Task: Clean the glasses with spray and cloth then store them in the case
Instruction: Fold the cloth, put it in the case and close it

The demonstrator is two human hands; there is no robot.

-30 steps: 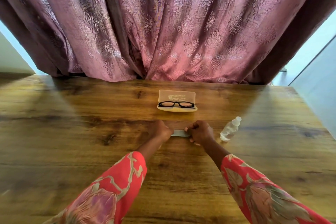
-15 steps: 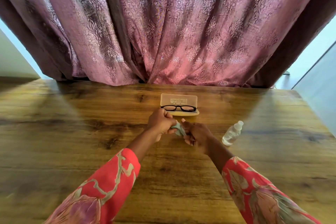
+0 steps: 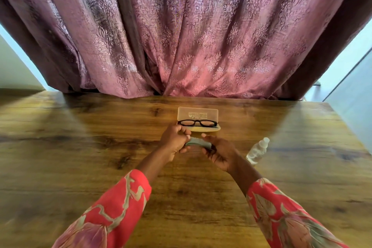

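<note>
Both hands have lifted the small pale green cloth off the wooden table; left hand and right hand pinch it, just before the open beige case holding black-framed glasses. The clear spray bottle lies right of it, so cleaning is not yet begun.

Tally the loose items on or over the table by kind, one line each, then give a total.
Glasses: 1
Case, open: 1
Spray bottle: 1
Cloth, held between the left hand and right hand: 1
Total: 4
</note>
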